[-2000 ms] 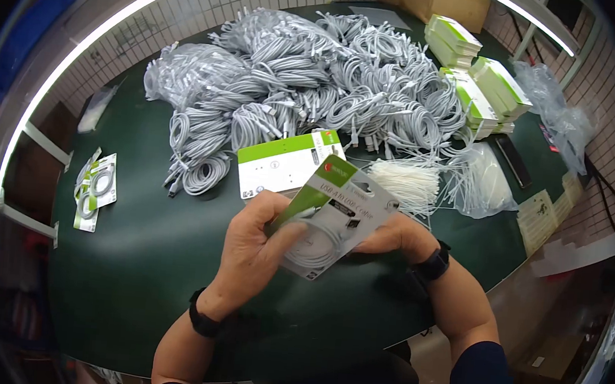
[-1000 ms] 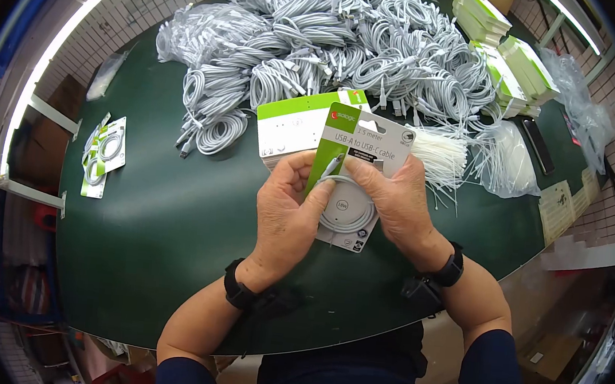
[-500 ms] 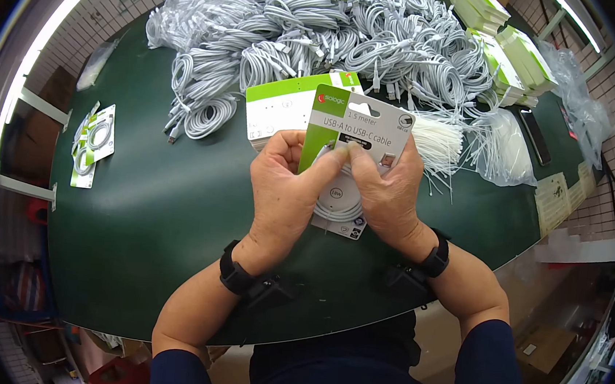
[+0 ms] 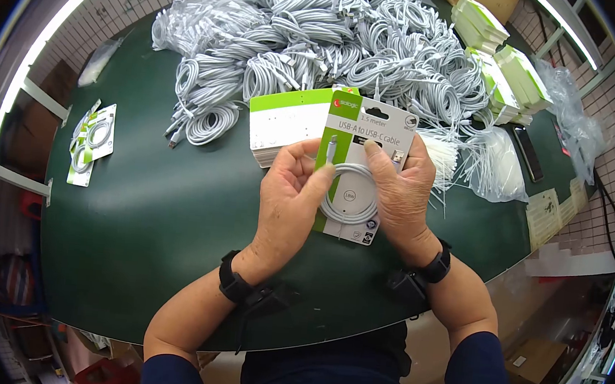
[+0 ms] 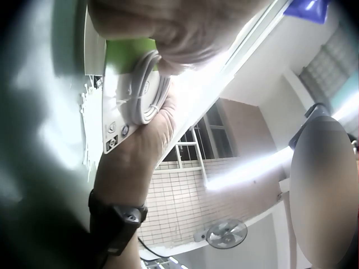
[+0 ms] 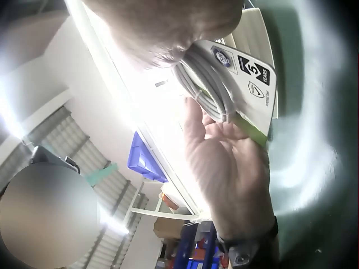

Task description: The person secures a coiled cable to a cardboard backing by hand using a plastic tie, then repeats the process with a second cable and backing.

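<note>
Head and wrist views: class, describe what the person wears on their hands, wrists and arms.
The left hand and right hand wear no gloves. A black strap circles the left wrist and another the right wrist, each with a boxy black unit. The plain navy sleeves end near the elbows.

Packing workshop | heaped cables (image 4: 321, 39) | stacked cards (image 4: 526, 79) | green worktable (image 4: 134, 250) | tube light (image 4: 43, 41)
</note>
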`<state>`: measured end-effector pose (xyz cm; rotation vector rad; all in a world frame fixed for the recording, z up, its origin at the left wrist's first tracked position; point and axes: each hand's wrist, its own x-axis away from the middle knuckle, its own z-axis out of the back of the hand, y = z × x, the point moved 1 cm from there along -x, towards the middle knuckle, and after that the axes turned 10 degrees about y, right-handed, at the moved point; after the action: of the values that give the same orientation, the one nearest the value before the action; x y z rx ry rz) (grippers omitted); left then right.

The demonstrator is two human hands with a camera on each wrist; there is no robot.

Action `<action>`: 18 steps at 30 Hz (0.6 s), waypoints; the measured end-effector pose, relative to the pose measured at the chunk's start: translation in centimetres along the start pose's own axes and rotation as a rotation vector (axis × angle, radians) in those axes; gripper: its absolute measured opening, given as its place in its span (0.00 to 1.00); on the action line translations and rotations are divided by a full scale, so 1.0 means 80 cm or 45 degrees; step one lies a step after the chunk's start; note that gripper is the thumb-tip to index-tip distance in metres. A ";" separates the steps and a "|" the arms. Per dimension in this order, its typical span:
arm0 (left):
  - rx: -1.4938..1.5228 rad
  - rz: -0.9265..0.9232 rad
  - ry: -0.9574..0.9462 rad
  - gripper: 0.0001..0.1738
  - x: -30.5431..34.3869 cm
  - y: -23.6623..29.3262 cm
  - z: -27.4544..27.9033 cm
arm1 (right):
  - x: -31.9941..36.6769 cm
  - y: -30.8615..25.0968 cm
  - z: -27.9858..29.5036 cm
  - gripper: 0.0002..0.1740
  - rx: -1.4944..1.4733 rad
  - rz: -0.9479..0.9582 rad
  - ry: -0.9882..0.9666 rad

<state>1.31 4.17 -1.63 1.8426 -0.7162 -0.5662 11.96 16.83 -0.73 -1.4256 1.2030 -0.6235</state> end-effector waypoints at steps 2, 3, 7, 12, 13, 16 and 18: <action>-0.119 -0.003 -0.081 0.23 0.007 0.001 0.002 | -0.004 -0.001 -0.001 0.15 -0.076 -0.025 0.016; -0.173 -0.015 -0.106 0.23 0.012 0.001 0.001 | -0.004 -0.002 -0.001 0.16 -0.112 -0.041 0.025; -0.169 0.115 -0.142 0.24 0.017 0.002 0.008 | -0.010 -0.007 0.008 0.28 -0.068 -0.033 -0.073; -0.603 -0.161 -0.159 0.21 -0.012 0.061 0.026 | -0.055 -0.044 0.035 0.41 0.131 0.398 0.041; -0.737 -0.404 -0.150 0.23 -0.019 0.066 0.030 | -0.059 -0.055 0.043 0.41 0.297 0.545 -0.029; -1.099 -0.341 -0.277 0.28 -0.014 0.100 0.030 | -0.049 -0.091 0.046 0.40 0.737 0.945 -0.340; -1.149 -0.510 -0.332 0.29 -0.011 0.098 0.028 | -0.033 -0.106 0.025 0.40 0.948 1.168 -0.678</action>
<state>-2.46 1.06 4.98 1.0566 -0.1687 -1.1789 15.58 18.88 7.35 -0.2840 0.9024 -0.0012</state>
